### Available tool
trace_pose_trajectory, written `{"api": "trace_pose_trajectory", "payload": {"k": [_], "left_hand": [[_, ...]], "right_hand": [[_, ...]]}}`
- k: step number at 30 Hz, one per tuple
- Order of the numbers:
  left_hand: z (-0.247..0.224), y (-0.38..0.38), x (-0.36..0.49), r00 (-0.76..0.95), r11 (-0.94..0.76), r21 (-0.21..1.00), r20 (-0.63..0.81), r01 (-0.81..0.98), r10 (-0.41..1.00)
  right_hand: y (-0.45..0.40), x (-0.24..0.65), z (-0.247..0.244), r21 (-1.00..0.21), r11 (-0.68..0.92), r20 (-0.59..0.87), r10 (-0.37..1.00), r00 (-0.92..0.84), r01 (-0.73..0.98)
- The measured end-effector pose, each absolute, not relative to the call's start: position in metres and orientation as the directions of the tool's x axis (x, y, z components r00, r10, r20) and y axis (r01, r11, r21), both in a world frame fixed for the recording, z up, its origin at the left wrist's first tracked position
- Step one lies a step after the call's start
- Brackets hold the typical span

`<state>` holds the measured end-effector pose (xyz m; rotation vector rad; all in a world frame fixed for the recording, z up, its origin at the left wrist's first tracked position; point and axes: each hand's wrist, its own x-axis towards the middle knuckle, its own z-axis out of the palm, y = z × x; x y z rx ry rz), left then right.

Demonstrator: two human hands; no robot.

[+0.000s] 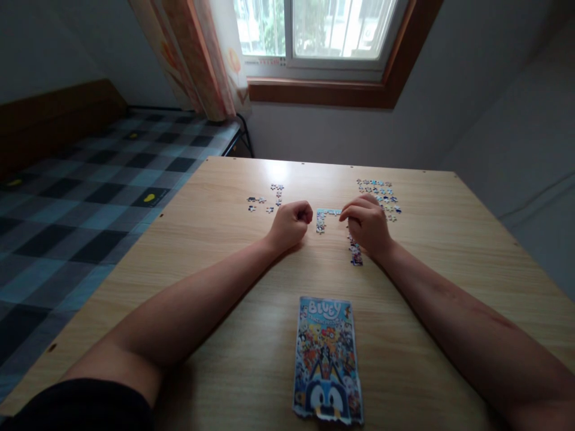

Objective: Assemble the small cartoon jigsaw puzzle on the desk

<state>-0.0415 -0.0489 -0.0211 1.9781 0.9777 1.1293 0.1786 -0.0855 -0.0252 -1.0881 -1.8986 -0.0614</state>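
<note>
Head view: on the wooden bench (251, 287) lies a part-joined puzzle border (320, 220). Beside it, the left hand (291, 226) is curled closed; the right hand (366, 221) bends over its other side, and I cannot tell whether that grip pinches anything. Its pieces (356, 257) should be light, stiff, best lifted by their edges.

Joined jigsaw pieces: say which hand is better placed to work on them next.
The right hand, probably: it reaches over the joined jigsaw pieces, while the left hand is curled to one side, apart from them.
</note>
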Motion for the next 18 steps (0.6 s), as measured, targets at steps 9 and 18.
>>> {"api": "trace_pose_trajectory", "payload": {"k": [9, 18], "left_hand": [[-0.0211, -0.0465, -0.0457, 0.194, -0.343, 0.900, 0.298, 0.270, 0.934], [-0.0209, -0.0434, -0.0479, 0.201, -0.342, 0.897, 0.293, 0.281, 0.935]], "right_hand": [[-0.0868, 0.1738, -0.0210, -0.370, 0.620, 0.774, 0.617, -0.140, 0.692], [-0.0861, 0.1731, -0.0216, -0.360, 0.642, 0.795, 0.590, -0.137, 0.677]]}}
